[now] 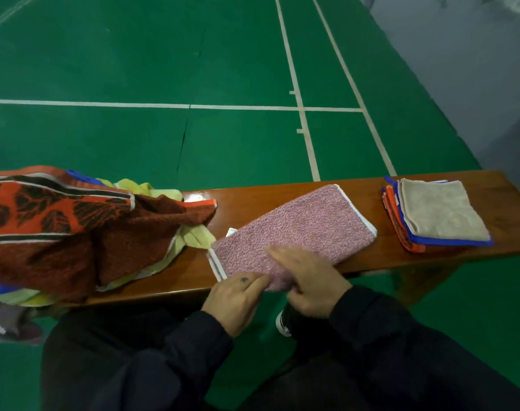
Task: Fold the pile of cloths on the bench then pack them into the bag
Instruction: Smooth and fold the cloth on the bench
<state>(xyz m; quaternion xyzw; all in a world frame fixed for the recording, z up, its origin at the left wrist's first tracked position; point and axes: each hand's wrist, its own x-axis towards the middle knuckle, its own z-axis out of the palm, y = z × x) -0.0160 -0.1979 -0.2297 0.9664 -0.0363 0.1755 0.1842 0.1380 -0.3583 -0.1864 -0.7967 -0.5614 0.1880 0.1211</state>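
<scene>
A pink cloth (294, 229) with white trim lies folded across the middle of the brown wooden surface (368, 259), its near corner at the front edge. The left hand (235, 301) pinches that near edge, and the right hand (309, 283) rests flat on top with fingers straight, its grip apart. To the left, touching the cloth's corner, sits an unfolded pile (74, 229) topped by an orange-and-brown patterned towel. To the right, well apart, a folded stack (442, 215) carries a beige cloth on top
</scene>
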